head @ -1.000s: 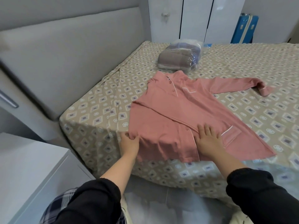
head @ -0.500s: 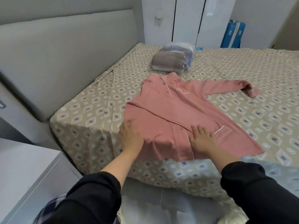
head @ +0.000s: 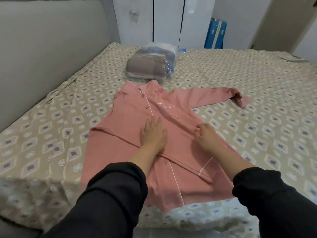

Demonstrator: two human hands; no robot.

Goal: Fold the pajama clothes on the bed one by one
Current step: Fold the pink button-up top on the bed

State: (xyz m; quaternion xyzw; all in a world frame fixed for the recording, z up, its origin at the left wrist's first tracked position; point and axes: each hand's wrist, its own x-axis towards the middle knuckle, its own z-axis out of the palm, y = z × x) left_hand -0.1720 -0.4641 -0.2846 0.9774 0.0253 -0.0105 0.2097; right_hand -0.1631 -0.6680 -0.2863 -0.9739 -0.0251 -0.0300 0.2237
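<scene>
Your left hand [head: 153, 133] lies flat, fingers straight, on the pink pajama top [head: 180, 177] spread on the bed [head: 51, 143] under both hands. Your right hand [head: 208, 135] curls its fingers on the cloth; whether it pinches, I cannot tell. Soft, limp, white-piped knit, likely quick to wrinkle: take the sleeve [head: 221, 95] beyond your right hand by its cuff.

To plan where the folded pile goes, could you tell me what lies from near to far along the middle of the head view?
pink pajama top → plastic-wrapped bundle of folded fabric → white wardrobe doors
</scene>
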